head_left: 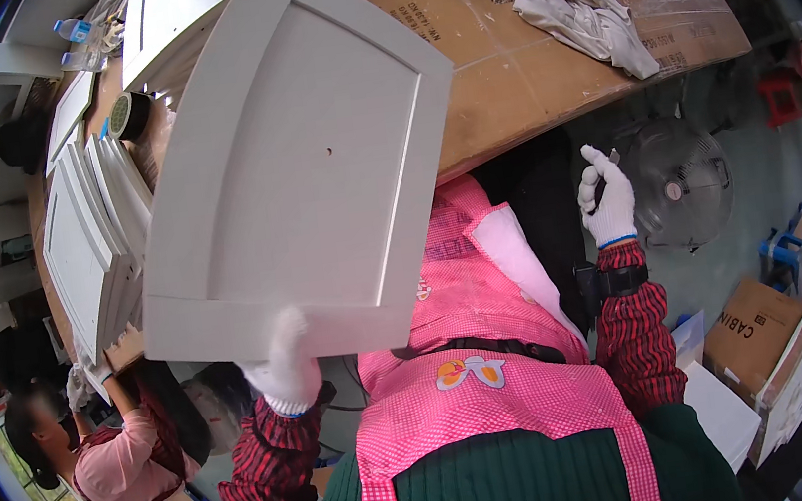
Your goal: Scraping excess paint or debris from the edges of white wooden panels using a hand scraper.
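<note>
A large white cabinet door (310, 161) with a raised frame and a recessed middle is held up in front of me, tilted over the table's near edge. My left hand (287, 363), in a white knitted glove, grips the door's near edge, with its thumb side over the face. There is a small dark spot near the middle of the recess. Out to the right, apart from the door, my gloved right hand (608, 200) has its fingers curled together. A small greyish bit shows at its fingertips, too small to name.
A cardboard-covered table (521, 85) bears a crumpled white cloth (583, 18), a tape roll (130, 114) and stacked white doors (84, 239). A floor fan (683, 181) stands right, beyond my right hand. Cartons (761, 331) lie lower right. A co-worker (136, 453) works at left.
</note>
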Available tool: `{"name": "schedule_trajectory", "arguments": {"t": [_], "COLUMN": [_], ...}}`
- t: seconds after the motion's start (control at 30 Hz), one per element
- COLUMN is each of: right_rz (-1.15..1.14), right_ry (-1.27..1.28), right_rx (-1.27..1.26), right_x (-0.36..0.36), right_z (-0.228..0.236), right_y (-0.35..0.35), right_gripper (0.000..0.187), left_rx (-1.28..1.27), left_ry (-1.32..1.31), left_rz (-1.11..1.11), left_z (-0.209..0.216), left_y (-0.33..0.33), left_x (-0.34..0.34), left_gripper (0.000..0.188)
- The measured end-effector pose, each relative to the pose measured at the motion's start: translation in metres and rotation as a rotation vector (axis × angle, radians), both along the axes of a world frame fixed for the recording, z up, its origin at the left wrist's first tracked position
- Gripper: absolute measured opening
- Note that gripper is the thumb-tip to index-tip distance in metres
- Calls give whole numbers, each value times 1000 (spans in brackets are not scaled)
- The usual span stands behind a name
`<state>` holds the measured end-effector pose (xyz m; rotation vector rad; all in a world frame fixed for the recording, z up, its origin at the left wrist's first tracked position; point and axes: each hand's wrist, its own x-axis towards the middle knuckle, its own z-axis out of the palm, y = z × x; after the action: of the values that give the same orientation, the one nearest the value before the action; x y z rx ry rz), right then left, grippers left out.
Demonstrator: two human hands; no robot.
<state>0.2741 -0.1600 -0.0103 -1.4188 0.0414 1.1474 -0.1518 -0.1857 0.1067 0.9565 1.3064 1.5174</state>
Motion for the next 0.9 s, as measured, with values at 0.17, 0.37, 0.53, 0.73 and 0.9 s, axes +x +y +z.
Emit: {"name": "schedule_trajectory", "arguments": {"t": [0.17,0.37,0.53,0.73,0.9], "right_rz": [493,727,954,1190,1249], "right_ry": [-636,-786,-521,-681,-797], "right_rx": [-256,-81,-36,43,42], "right_x": [-33,-69,-97,-110,-112], "right_z": [9,44,79,95,88], "right_y": [-9,25,88,136,153], "right_gripper": [37,27,34,33,36], "left_rx": [-34,-385,-174,61,126], "left_ry": [864,763,830,861,854], "left_rz": [-594,-673,-681,-660,-661], "left_z": [5,7,18,-4,-33], "left_y": [18,15,15,12,1], "left_x": [39,47,60,60,55], "left_gripper": [23,30,31,22,19]}}
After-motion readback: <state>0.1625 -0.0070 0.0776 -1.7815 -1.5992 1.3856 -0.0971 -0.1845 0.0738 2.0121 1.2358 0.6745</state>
